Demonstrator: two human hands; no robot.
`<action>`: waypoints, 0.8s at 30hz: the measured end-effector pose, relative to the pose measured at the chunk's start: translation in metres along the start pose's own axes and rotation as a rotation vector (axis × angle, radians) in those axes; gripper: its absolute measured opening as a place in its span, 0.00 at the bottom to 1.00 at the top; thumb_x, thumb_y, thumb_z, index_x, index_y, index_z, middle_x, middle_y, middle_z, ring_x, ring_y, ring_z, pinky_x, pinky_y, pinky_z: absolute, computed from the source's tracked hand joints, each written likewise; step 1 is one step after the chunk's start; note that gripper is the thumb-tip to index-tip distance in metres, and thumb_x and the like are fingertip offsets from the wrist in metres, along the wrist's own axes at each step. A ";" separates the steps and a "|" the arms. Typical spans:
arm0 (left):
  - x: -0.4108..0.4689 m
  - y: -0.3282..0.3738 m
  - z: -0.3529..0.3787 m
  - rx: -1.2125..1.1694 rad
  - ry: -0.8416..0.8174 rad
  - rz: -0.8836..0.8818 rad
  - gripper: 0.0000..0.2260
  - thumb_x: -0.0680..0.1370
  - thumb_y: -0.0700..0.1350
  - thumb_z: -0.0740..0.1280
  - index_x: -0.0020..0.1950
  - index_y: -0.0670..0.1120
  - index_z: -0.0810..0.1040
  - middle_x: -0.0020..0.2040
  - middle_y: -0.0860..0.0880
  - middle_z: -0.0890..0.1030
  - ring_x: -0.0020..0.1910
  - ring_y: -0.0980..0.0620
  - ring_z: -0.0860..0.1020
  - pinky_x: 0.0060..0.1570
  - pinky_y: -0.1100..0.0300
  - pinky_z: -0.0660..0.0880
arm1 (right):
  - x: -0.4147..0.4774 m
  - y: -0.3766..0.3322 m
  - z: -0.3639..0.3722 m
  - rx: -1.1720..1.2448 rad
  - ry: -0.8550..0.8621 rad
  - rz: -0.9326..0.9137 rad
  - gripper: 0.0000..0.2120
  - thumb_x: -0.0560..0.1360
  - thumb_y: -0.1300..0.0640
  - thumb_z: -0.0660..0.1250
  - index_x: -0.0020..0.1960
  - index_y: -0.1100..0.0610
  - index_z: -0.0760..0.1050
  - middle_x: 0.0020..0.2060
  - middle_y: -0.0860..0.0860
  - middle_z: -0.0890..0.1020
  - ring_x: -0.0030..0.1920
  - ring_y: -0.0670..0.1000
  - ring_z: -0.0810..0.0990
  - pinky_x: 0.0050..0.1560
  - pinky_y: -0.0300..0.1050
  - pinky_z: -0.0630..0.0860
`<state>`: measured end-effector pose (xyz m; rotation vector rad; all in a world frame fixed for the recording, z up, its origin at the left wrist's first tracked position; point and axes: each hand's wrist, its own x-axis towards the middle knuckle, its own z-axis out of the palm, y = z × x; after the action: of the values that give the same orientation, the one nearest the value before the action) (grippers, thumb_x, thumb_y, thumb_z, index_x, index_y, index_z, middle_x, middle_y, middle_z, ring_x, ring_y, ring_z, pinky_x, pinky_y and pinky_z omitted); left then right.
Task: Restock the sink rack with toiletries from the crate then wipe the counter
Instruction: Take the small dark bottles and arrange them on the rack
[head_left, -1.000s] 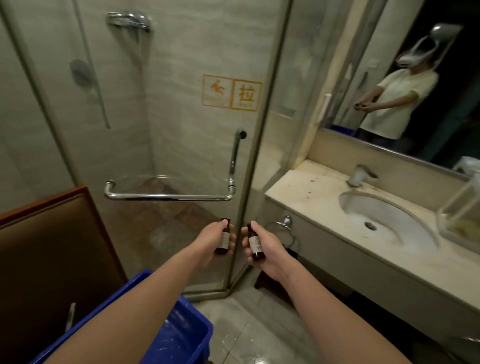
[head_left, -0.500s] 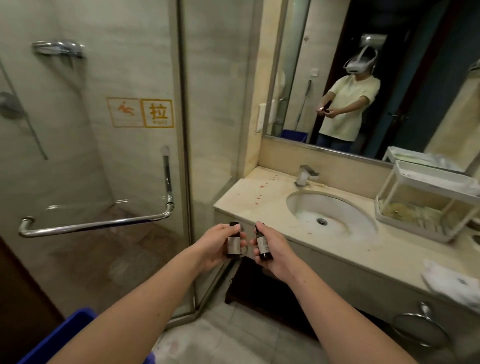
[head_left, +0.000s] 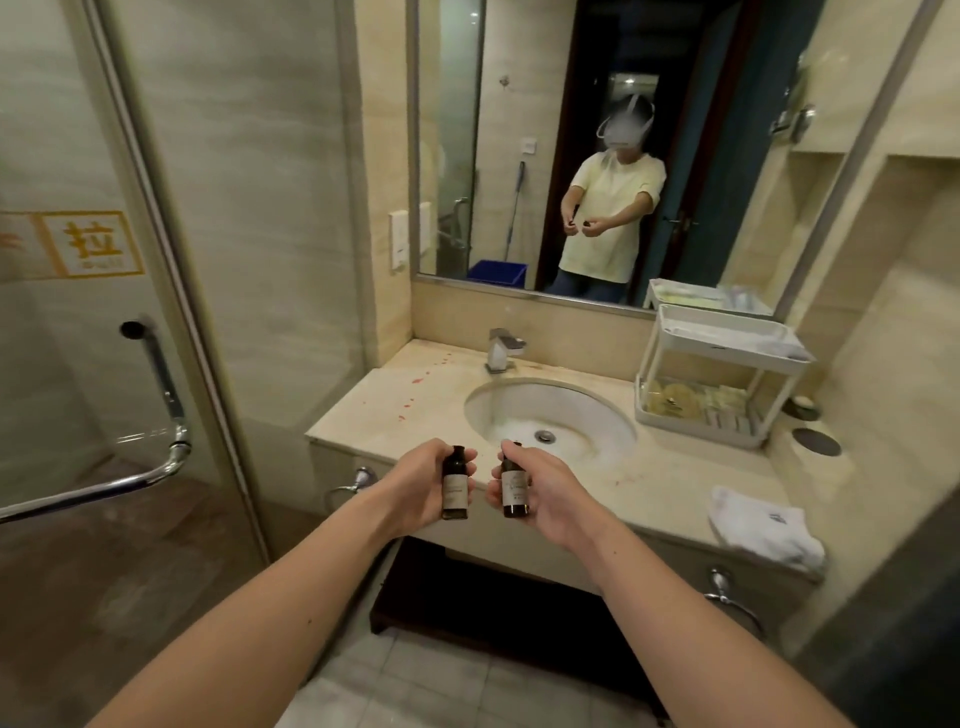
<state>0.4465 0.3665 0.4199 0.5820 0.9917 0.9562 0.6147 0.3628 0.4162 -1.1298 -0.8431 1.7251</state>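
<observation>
Left hand (head_left: 423, 486) fingers curled round one dark bottle (head_left: 455, 484), upright. Right hand (head_left: 543, 491) likewise gripped a second bottle (head_left: 514, 488). Bottles counted: two.

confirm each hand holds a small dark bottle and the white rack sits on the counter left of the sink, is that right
Wrong side: the head view shows the white rack on the counter right of the sink. The left hand and right hand do each hold a small dark bottle.
</observation>
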 end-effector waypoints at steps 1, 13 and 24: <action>0.006 -0.001 0.008 0.025 -0.021 0.002 0.14 0.83 0.43 0.51 0.54 0.39 0.75 0.42 0.44 0.75 0.38 0.49 0.73 0.42 0.55 0.73 | 0.000 -0.006 -0.010 0.003 -0.003 -0.008 0.14 0.76 0.54 0.72 0.53 0.62 0.73 0.39 0.56 0.79 0.36 0.55 0.80 0.47 0.53 0.82; 0.088 0.018 0.096 0.161 -0.375 0.046 0.10 0.77 0.42 0.68 0.57 0.41 0.79 0.48 0.43 0.82 0.49 0.47 0.82 0.45 0.59 0.81 | 0.015 -0.088 -0.102 -0.072 0.117 -0.159 0.16 0.73 0.58 0.74 0.57 0.64 0.78 0.44 0.56 0.81 0.46 0.54 0.83 0.47 0.49 0.82; 0.196 0.093 0.193 0.494 -0.593 0.178 0.13 0.78 0.47 0.67 0.62 0.49 0.80 0.57 0.48 0.84 0.56 0.51 0.82 0.52 0.59 0.77 | 0.072 -0.196 -0.172 -0.265 0.306 -0.279 0.18 0.70 0.56 0.77 0.58 0.58 0.81 0.51 0.54 0.85 0.56 0.53 0.82 0.54 0.49 0.79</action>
<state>0.6239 0.5838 0.4957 1.3008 0.6356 0.6216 0.8202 0.5158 0.5029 -1.3396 -1.0002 1.2003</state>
